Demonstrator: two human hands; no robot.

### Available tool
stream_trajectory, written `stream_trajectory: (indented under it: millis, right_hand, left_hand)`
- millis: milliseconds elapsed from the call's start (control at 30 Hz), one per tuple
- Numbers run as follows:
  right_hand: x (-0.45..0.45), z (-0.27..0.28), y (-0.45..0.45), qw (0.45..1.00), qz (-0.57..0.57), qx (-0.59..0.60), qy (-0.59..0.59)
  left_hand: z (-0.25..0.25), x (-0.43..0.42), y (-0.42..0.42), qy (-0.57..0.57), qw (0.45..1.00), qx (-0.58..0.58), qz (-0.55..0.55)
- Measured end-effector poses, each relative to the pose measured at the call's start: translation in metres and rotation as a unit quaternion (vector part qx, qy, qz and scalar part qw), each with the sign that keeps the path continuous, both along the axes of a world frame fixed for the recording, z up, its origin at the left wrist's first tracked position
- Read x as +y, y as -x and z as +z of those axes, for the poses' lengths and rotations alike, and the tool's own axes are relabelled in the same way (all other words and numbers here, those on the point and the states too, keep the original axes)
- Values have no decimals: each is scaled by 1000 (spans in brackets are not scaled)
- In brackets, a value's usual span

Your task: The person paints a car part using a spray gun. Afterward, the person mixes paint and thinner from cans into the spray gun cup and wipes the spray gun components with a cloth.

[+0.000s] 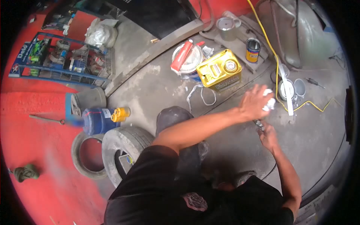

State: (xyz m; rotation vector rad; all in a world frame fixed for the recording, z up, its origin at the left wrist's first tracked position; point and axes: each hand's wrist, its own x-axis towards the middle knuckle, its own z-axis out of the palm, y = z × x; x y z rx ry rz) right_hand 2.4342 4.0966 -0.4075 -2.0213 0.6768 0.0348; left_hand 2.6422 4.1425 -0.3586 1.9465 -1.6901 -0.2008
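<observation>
My left hand [255,103] is closed around a crumpled white cloth or paper [268,100], which shows past the fingers. Just below it, my right hand [268,136] grips a small metallic tool [258,123], mostly hidden by the fingers. The tool's upper end nearly meets my left hand. Up and left of my hands stands a yellow metal can [219,69] with a round cap. Right of my left hand, a white strip [286,90] lies across an open round tin.
A yellow cord [267,37] runs down the right side. Tires [125,148], a blue jug [96,120] and a wire rack [62,60] are at the left. An open paint tin [252,50] stands beyond the yellow can.
</observation>
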Motion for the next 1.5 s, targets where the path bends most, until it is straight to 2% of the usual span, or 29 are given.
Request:
stream_trajectory:
  millis: [33, 67, 100, 167, 267, 300, 400, 533, 567, 600, 667, 700, 733, 800, 833, 900, 967, 1000, 1067, 1133, 1167, 1267, 1300, 1333, 1400, 1433, 1500]
  right_hand:
    - [-1, -8, -4, 1000, 15, 20, 8]
    - [-5, -17, -7, 999, 31, 38, 13]
    - [2, -11, -8, 1000, 0, -5, 0]
    - [-4, -4, -4, 1000, -9, -10, 4]
    - [-6, -9, -7, 999, 7, -17, 33]
    - [-6, -14, -5, 999, 12, -21, 44]
    - [-2, -1, -6, 998, -16, -63, -6]
    - [-1, -11, -1, 997, -3, -75, 18]
    - [1, 0, -2, 994, -12, -102, 22]
    - [3, 7, -3, 991, -17, -129, 26]
    - [-5, -13, 0, 999, 7, -15, -28]
    - [-8, -6, -3, 1000, 7, -9, -23]
    - [-12, -1, -5, 1000, 6, -3, -19]
    - [2, 12, 4, 996, -14, -80, 25]
    - [-4, 8, 4, 998, -14, -61, -1]
    - [-15, 0, 9, 998, -7, -20, -53]
    - [-15, -13, 14, 998, 2, -59, -28]
    - [-9, -22, 19, 997, 1, -77, -24]
    - [-13, 18, 12, 995, -11, -90, -29]
    - [-21, 17, 5, 1000, -1, -12, -21]
    - [-21, 6, 13, 1000, -2, -23, -14]
    - [-15, -15, 14, 996, 2, -80, -27]
    - [-16, -6, 15, 994, -5, -94, -49]
    - [-17, -2, 16, 992, -12, -106, -71]
    - [-17, -1, 17, 991, -35, -121, -50]
    - [-18, -1, 17, 990, -45, -131, -38]
    - [-21, 1, 17, 989, -70, -126, -41]
  left_hand:
    - [-2, 3, -5, -69, 997, 28, 19]
    - [-8, 2, -4, -38, 999, -3, 12]
    - [5, 4, 0, -12, 999, -32, 3]
    - [33, 6, 6, 34, 998, -53, -13]
    - [-2, 2, -6, -9, 1000, -15, 24]
    - [4, 3, -5, -46, 998, -18, 26]
    - [22, 4, -6, -4, 1000, -20, 4]
    - [30, 5, -4, -39, 999, -13, 5]
    - [37, 6, -4, 26, 999, -37, -11]
    - [32, 4, -8, 14, 999, -33, -6]
    - [8, 3, -14, -6, 1000, -19, 5]
    - [15, 1, -12, -38, 999, -5, 20]
    - [20, -1, -11, -19, 1000, -10, 9]
    - [37, 3, -4, 2, 1000, -10, -10]
    - [48, 1, -5, 8, 1000, -9, -7]
    - [13, 2, -15, -37, 999, 25, 13]
    - [13, -3, -10, -102, 994, 37, 22]
    - [24, -5, -12, -70, 997, 10, 22]
    - [33, -6, -9, -13, 1000, -15, 11]
    - [27, -8, -8, -31, 999, 7, 7]
    - [27, -6, -4, -10, 1000, -12, -2]
    - [23, -5, -20, 38, 996, 76, -20]
    - [17, -7, -27, 93, 985, 143, -9]
    - [12, -8, -33, 84, 974, 206, 36]
    - [3, -3, -46, 68, 933, 331, 127]
    - [-8, 0, -55, 44, 895, 421, 143]
    - [-37, 14, -58, -5, 834, 509, 211]
